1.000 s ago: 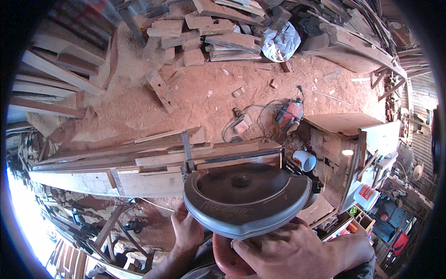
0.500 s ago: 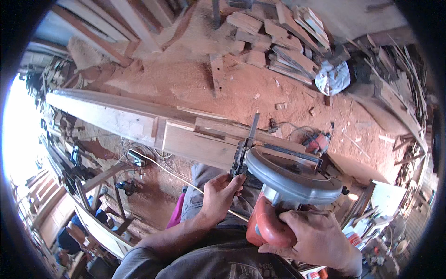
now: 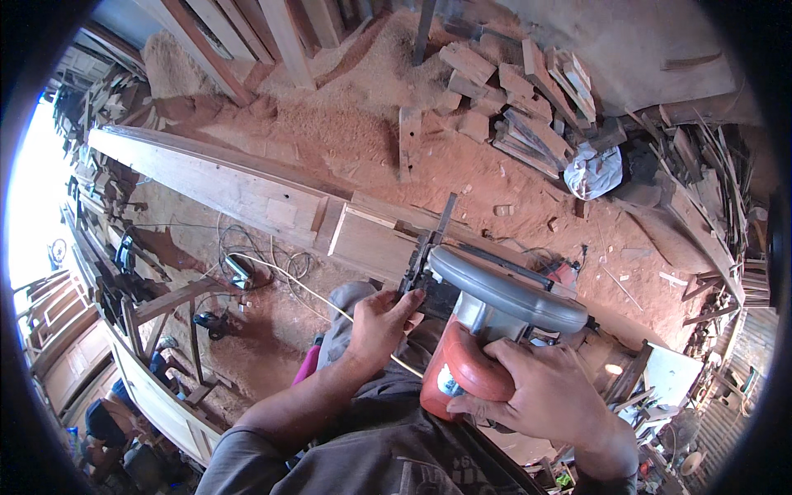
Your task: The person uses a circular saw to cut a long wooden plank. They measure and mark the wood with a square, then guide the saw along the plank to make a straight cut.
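I hold a circular saw with a grey guard (image 3: 507, 289) and red body (image 3: 445, 363) over a long wooden workpiece (image 3: 247, 198). My right hand (image 3: 536, 396) is closed round its red handle. My left hand (image 3: 384, 326) pinches the black front part of the saw's base (image 3: 421, 272), thumb on top. A metal bar (image 3: 445, 214) sticks out from the base across the boards. A pale cord (image 3: 322, 297) runs beneath the saw, past my grey-clad leg.
Offcut piles (image 3: 511, 99) and a white sack (image 3: 592, 173) lie on the sawdust floor beyond. Leaning planks (image 3: 280, 41) stand at top left. Cables (image 3: 252, 247), a wooden trestle (image 3: 181, 297) and door panels (image 3: 165, 396) are at left. A person (image 3: 111, 425) is at lower left.
The view has swung right side down and leftward, showing more of the long workpiece. The saw has tilted from flat to more upright, its red body now showing; both hands still grip it.
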Demonstrator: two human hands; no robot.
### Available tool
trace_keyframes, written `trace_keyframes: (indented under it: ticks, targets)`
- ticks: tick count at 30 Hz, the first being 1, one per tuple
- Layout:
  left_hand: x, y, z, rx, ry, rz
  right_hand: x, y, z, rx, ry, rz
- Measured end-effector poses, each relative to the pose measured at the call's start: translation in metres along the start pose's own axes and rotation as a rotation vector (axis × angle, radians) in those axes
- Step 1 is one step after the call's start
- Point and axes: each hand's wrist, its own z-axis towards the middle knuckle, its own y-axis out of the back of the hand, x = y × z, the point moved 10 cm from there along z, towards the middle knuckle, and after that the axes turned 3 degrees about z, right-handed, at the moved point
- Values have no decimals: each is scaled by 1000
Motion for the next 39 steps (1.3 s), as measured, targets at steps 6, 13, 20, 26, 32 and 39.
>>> trace_keyframes:
  ticks: [6, 13, 20, 26, 32, 39]
  targets:
    - [-11, 32, 11, 21, -28, 104, 27, -3, 20, -20, 2, -22]
    - [-28, 72, 9, -67, -40, 25, 54, -17, 45, 12, 108, 38]
    - [-34, 87, 21, -52, -188, 90, 66, -15, 51, -106, 217, 63]
    - [0, 100, 47, 47, -124, -73, 67, -11, 48, -123, 300, 80]
    - [-23, 92, 36, 11, -194, -78, 66, -16, 37, -205, 394, 61]
    - [-87, 31, -45, -71, -355, 63, 25, -8, -62, -411, 369, 61]
